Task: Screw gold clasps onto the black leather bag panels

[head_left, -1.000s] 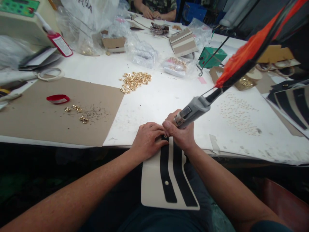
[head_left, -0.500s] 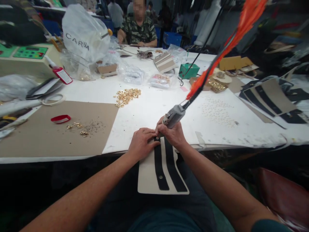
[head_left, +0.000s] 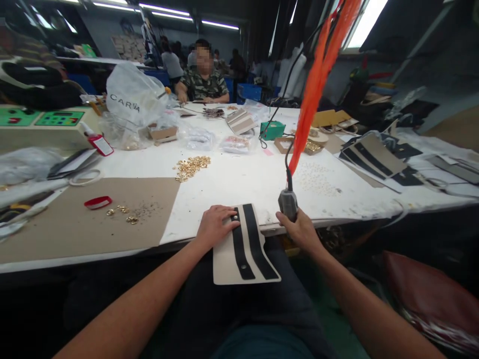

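— Where the cream panel with two black stripes (head_left: 243, 249) hangs off the table edge (head_left: 112, 252), how much of it can you follow?

— All of its near end, which lies over the lap; its far end rests on the white tabletop, partly under the left hand (head_left: 215, 227). Whatever the small metal stud by the fingertips (head_left: 235, 217) is fixed to cannot be made out.

— And that hand's hold?

— Flat, fingers spread, pressing the panel down, not closed round it.

— The right hand (head_left: 301, 232)?

— Just right of the panel, apart from it, wrapped tight about the grey handheld tool (head_left: 288, 203). Its tip is hidden inside the fist, and its black cable and orange hose (head_left: 318, 80) run up out of view.
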Motion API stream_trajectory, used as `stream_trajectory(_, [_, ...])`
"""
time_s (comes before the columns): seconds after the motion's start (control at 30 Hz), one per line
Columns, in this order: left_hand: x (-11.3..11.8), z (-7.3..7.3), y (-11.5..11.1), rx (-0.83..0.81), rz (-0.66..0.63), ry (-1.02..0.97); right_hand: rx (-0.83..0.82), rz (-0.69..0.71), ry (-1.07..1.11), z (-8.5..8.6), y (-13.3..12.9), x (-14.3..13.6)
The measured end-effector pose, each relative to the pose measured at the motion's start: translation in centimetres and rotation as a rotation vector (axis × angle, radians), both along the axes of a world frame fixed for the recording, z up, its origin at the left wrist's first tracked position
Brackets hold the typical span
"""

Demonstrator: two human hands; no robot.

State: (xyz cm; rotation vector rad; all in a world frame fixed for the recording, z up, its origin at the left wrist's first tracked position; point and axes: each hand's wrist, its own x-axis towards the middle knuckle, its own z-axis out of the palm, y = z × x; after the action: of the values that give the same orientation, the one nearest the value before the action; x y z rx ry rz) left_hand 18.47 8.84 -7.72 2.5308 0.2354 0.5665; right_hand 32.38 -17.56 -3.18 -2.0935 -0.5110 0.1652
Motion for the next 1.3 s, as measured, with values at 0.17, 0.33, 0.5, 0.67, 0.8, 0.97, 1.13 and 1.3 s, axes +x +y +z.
stream_trajectory(0.17, [0.0,0.3,-0.1,0.003,0.002,0.009,-0.102,-0.104,-0.270,-3.6,-5.2,-0.3])
stream_trajectory(0.33, [-0.1,0.4,-0.4,-0.052,0.008,-0.008,-0.081,0.038,-0.666,-6.5,-6.5,-5.1])
stream_trajectory(0.5, [-0.4,0.5,-0.3,-0.181,0.024,-0.035,0.077,0.457,-0.550,-7.5,-0.9,-8.1])
stream_trajectory(0.67, [-1.5,2.0,0.0,-0.447,0.029,-0.074,0.338,0.331,-0.150,-1.0,3.5,-7.3])
stream_trajectory(0.8, [-3.1,5.5,-1.7,-0.760,-0.007,-0.158,0.369,0.153,0.060,4.3,4.2,-5.7])
stream_trajectory(0.97, [-4.8,9.3,-4.1,-1.381,-0.063,-0.167,0.351,0.272,0.264,5.9,5.4,-4.5])
stream_trajectory(1.13, [-4.1,9.8,-4.5,-1.515,-0.018,-0.102,0.308,0.238,0.138,5.5,6.1,-3.8])
stream_trajectory(1.3, [-3.0,8.6,-5.1,-1.396,0.025,-0.176,0.358,0.035,-0.366,6.2,6.0,-3.1])
